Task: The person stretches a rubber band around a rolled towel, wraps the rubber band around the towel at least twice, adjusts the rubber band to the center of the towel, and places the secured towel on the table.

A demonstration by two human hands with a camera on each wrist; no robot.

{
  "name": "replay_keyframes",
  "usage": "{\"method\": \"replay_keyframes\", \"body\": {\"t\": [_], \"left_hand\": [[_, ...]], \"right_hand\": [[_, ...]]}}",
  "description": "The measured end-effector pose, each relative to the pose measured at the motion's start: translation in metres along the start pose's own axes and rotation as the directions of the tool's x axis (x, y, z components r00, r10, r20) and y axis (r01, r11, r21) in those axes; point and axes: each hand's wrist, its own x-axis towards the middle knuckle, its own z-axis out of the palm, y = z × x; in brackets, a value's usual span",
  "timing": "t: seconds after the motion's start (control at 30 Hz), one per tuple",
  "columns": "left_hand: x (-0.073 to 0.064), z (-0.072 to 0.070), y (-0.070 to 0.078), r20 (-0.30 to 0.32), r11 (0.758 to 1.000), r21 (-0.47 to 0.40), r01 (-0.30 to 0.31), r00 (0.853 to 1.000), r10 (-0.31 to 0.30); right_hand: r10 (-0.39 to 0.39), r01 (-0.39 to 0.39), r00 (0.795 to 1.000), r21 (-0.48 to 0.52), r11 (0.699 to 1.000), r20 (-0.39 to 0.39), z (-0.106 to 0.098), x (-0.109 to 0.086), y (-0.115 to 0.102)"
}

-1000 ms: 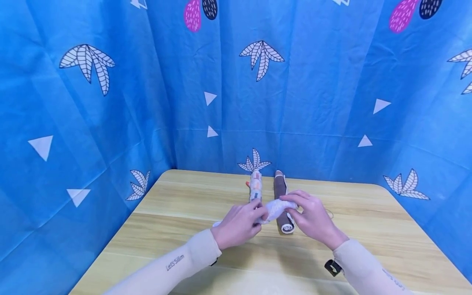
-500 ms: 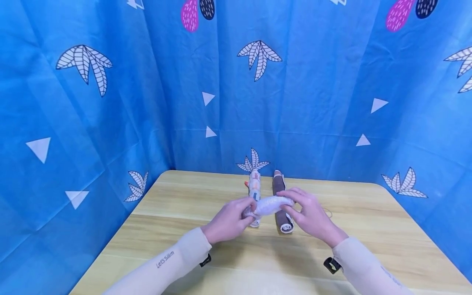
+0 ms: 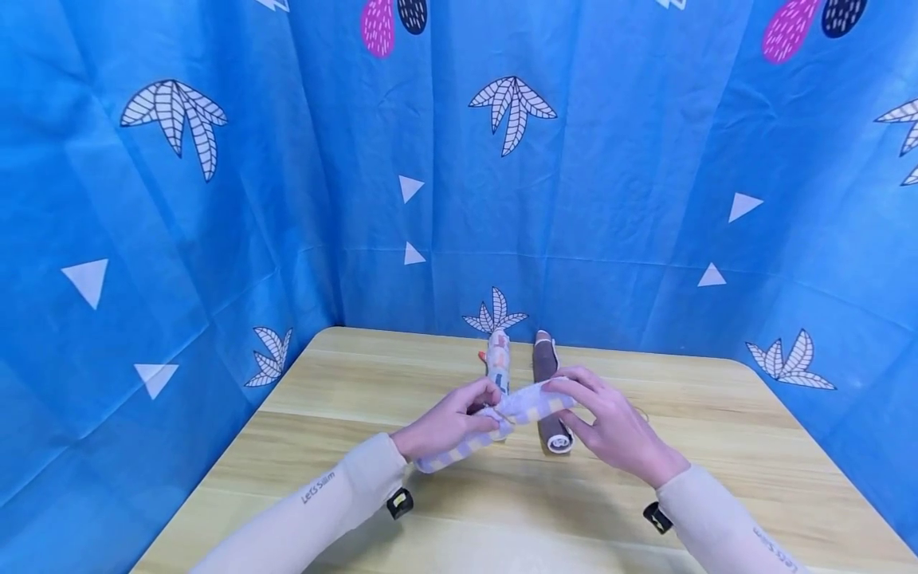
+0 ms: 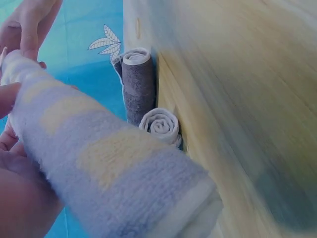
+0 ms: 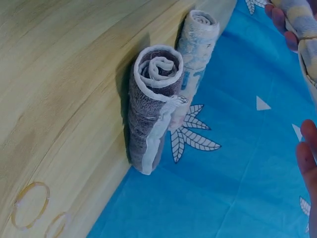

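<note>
A rolled towel (image 3: 531, 404) with lilac, white and yellow checks is held above the table, slanting between both hands. My left hand (image 3: 446, 422) grips it around the middle, and its near end (image 4: 183, 208) sticks out below that hand. A thin rubber band (image 3: 500, 413) crosses the roll beside the left fingers; the right wrist view shows it around the towel. My right hand (image 3: 611, 422) pinches the far end between thumb and fingers. Behind the hands lie a dark grey-brown rolled towel (image 3: 555, 430) and a pale patterned rolled towel (image 3: 498, 359), partly hidden by the held one.
The rolls lie side by side on a wooden table (image 3: 344, 383). Two loose rubber bands, one larger-looking band (image 5: 30, 206) and another band (image 5: 57, 225), lie right of the dark roll. A blue patterned curtain (image 3: 610, 199) hangs around the table.
My left hand has shifted along the towel and turned, exposing more of the near end and the checks. The thin band now shows across the roll. My right hand stays at the far end.
</note>
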Motion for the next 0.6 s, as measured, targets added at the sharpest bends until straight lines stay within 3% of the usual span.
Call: {"method": "replay_keyframes", "body": {"t": [0.1,0.2,0.27,0.3,0.37,0.43,0.5,0.6], "left_hand": [[-0.002,0.004,0.002,-0.016,0.999,0.048,-0.012,1.000,0.012],[-0.005,0.010,0.003,-0.061,0.973,0.225,-0.041,0.997,0.057],[-0.006,0.015,0.003,-0.084,0.904,0.419,-0.084,0.988,0.131],[-0.007,0.017,0.003,-0.089,0.850,0.515,-0.112,0.979,0.182],[-0.007,0.020,0.002,-0.083,0.717,0.677,-0.165,0.951,0.297],[-0.007,0.022,0.001,-0.064,0.616,0.760,-0.207,0.919,0.388],[-0.007,0.024,0.000,-0.050,0.570,0.787,-0.237,0.896,0.442],[-0.007,0.024,0.000,-0.045,0.556,0.793,-0.249,0.886,0.461]], "right_hand": [[-0.005,0.005,1.000,0.008,1.000,-0.020,0.000,0.000,0.000],[-0.005,0.006,0.999,0.031,1.000,-0.037,0.001,-0.001,0.001],[-0.003,0.005,0.999,0.040,0.999,-0.045,0.002,-0.001,0.000],[0.000,0.003,0.999,0.044,0.999,-0.048,0.002,-0.001,0.000],[0.009,-0.006,0.998,0.055,0.998,-0.055,0.003,0.000,0.000],[0.021,-0.017,0.998,0.067,0.998,-0.059,0.003,0.000,0.000],[0.033,-0.029,0.997,0.076,0.997,-0.063,0.003,0.000,-0.001],[0.035,-0.030,0.997,0.077,0.997,-0.069,0.003,0.000,0.000]]}}
